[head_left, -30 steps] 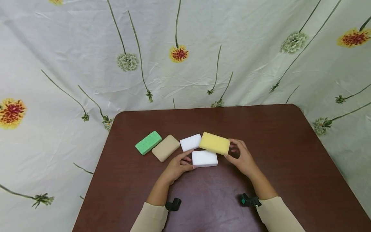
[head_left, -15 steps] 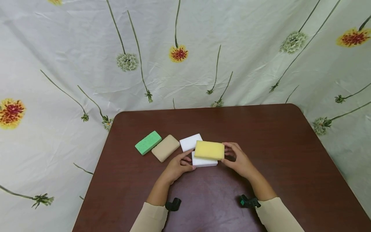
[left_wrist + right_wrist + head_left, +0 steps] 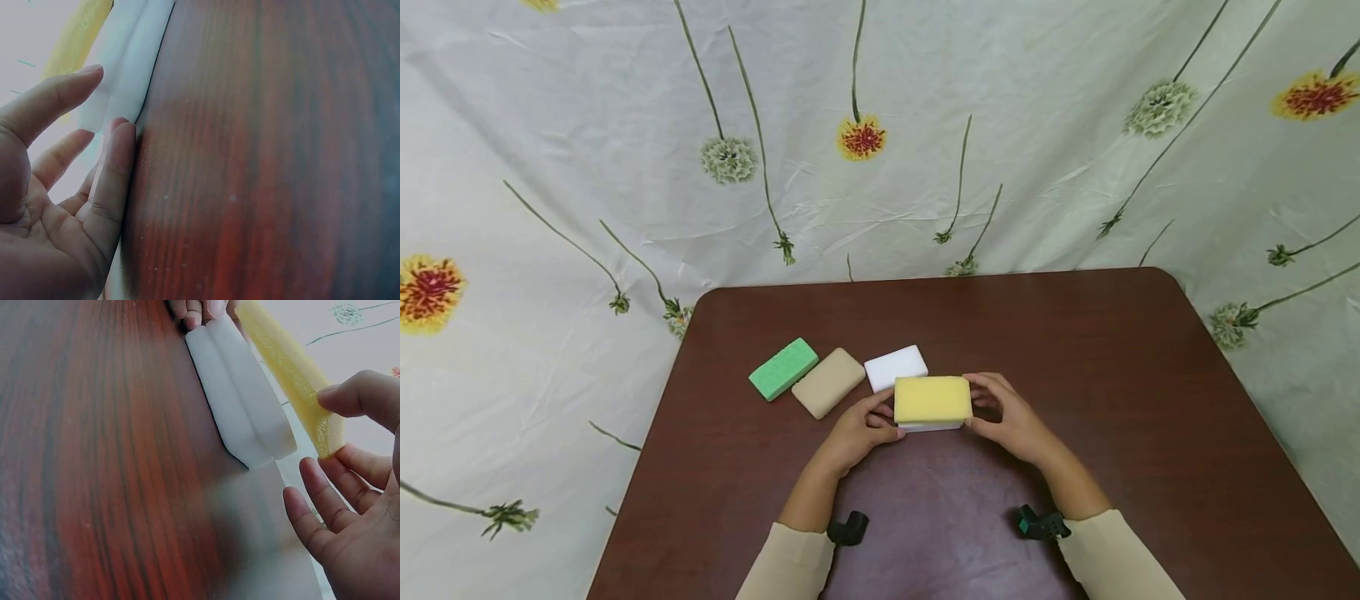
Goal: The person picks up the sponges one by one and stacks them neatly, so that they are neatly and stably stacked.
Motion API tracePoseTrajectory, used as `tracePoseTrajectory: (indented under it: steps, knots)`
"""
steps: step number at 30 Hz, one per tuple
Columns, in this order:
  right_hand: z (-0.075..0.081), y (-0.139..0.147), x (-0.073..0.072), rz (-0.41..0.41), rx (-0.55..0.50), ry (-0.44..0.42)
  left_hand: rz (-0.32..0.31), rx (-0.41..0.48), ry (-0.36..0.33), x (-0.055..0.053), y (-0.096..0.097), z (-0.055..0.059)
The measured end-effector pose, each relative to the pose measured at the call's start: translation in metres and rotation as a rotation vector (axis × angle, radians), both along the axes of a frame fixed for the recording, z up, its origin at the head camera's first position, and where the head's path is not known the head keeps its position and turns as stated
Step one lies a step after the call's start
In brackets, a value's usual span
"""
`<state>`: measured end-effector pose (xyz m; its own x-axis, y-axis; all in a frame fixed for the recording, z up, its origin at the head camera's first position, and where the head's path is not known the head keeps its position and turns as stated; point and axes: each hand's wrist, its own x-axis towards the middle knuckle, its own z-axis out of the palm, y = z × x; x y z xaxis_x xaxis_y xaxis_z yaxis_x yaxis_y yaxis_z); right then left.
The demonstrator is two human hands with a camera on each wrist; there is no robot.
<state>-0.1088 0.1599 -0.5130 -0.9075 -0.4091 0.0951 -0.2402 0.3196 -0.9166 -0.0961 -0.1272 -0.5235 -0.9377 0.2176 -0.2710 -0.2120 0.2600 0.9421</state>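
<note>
In the head view my right hand (image 3: pixel 1015 421) pinches the right end of a yellow sponge (image 3: pixel 932 400) between thumb and fingers. The sponge is over a low stack of two white sponges (image 3: pixel 240 394), covering most of it. A gap shows in the right wrist view between the yellow sponge's near end and the stack; its far end is close to the white, and I cannot tell whether they touch. At the stack's left end my left hand (image 3: pixel 857 433) holds the white sponges with thumb and fingertips, low by the tabletop.
Behind the stack lies another white sponge (image 3: pixel 895 365). A tan sponge (image 3: pixel 829 383) and a green sponge (image 3: pixel 784 369) lie to its left on the brown table (image 3: pixel 1075 333). A flowered cloth (image 3: pixel 910 200) hangs past the table's far edge.
My right hand has brought the yellow sponge left and nearer to me and turned it straight, over the white stack. The left hand has stayed in place.
</note>
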Motion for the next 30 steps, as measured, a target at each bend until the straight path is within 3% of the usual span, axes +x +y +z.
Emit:
tracePoseTrajectory:
  steps: [1,20,30]
  knots:
    - [0.000,0.000,0.000,0.003,0.004,-0.001,-0.005,0.001,0.004,-0.001,-0.001,-0.004]
    - [-0.007,-0.003,0.000,0.034,0.043,-0.033,-0.020,0.013,-0.007,-0.001,-0.003,-0.006]
    - [-0.010,-0.007,0.003,0.032,-0.009,-0.079,-0.025,0.014,-0.009,0.000,-0.004,-0.004]
